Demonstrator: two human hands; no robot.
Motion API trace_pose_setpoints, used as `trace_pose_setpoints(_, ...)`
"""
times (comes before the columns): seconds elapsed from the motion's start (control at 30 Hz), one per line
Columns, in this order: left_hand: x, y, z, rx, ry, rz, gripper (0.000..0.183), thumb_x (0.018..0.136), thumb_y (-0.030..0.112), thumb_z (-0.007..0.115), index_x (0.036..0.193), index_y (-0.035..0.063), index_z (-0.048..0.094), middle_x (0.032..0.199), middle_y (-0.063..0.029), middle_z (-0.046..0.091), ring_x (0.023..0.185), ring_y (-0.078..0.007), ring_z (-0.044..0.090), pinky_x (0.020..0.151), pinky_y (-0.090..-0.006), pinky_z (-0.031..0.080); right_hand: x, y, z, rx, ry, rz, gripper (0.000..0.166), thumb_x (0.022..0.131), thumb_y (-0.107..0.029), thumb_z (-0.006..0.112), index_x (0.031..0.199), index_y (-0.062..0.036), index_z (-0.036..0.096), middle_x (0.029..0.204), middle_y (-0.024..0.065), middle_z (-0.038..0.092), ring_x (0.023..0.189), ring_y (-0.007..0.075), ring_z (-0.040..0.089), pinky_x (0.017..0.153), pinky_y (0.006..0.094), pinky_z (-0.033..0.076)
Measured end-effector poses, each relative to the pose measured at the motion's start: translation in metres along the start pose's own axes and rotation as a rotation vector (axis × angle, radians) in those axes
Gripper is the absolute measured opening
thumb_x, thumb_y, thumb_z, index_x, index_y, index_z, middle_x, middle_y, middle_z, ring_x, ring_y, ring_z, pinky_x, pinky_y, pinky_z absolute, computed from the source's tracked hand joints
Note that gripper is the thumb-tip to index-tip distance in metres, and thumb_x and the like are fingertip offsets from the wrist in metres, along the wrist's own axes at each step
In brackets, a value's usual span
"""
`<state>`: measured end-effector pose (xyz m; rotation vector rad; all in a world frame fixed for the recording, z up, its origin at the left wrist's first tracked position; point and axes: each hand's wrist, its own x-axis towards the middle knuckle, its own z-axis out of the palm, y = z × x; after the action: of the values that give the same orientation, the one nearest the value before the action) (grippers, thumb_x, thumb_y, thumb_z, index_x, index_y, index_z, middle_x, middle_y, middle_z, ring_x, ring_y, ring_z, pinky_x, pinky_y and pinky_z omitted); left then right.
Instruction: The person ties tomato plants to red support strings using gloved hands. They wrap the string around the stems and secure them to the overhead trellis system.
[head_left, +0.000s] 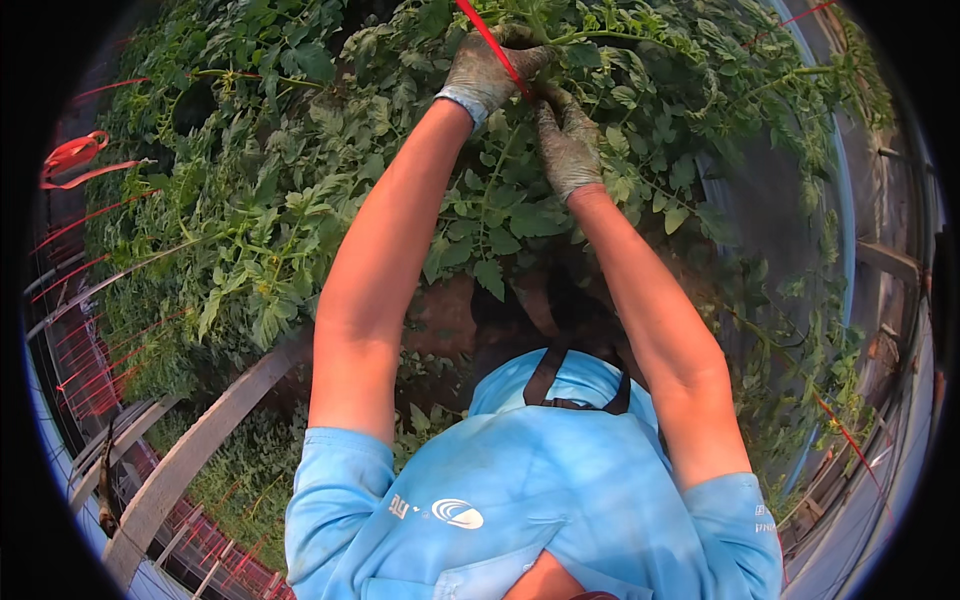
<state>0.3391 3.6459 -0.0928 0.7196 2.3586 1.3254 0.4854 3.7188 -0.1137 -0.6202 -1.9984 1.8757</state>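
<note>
Both of my hands wear dirty work gloves and are up among leafy tomato plants (517, 217). My left hand (491, 71) has its fingers curled around a green tomato stem (592, 35), which runs out to the right. A taut red ribbon (491, 37) slants down from the top of the view and crosses in front of that hand. Its lower end meets the fingertips of my right hand (570, 142), just below and right of the left. Whether those fingers pinch the ribbon or the plant is hidden by the glove and leaves.
A loose red ribbon bundle (75, 157) hangs at the far left, near several taut red strings (97, 217). A pale curved beam (202, 450) rises at the lower left. Plastic sheeting (787, 195) and a wooden post (889, 262) stand on the right.
</note>
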Motion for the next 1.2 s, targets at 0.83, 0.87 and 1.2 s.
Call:
trace_pose_setpoints(0.83, -0.074, 0.001, -0.01, -0.332, -0.136, 0.135, 0.035, 0.09, 0.021, 0.062, 0.122, 0.0072, 0.062, 0.111, -0.0064, 0.066, 0.1, -0.013, 0.061, 0.092, -0.0307, 0.049, -0.035, 0.082, -0.078, -1.192, -0.318, -0.5, 0.048, 0.091, -0.012, 0.05, 0.138, -0.0098, 0.048, 0.141, 0.0143, 0.05, 0.126, 0.026, 0.052, 0.104, 0.0436, 0.041)
trace_pose_setpoints(0.87, -0.079, -0.002, -0.01, -0.243, -0.087, 0.171, 0.036, 0.091, 0.023, 0.061, 0.124, 0.008, 0.06, 0.113, -0.0066, 0.064, 0.101, -0.0144, 0.061, 0.091, -0.0317, 0.05, -0.038, 0.081, -0.076, -1.173, -0.298, -0.551, 0.045, 0.089, -0.011, 0.054, 0.134, -0.0085, 0.053, 0.138, 0.0146, 0.052, 0.124, 0.0265, 0.054, 0.103, 0.0427, 0.042)
trace_pose_setpoints(1.2, -0.158, -0.045, 0.004, -0.342, -0.077, 0.186, 0.038, 0.097, 0.023, 0.055, 0.132, 0.0071, 0.056, 0.127, -0.0077, 0.06, 0.111, -0.0206, 0.06, 0.099, -0.0352, 0.048, -0.026, 0.018, -0.034, 0.122, -0.498, -0.076, 0.041, 0.086, 0.001, 0.063, 0.126, -0.0051, 0.059, 0.117, 0.0102, 0.065, 0.103, 0.0203, 0.064, 0.087, 0.0305, 0.054)
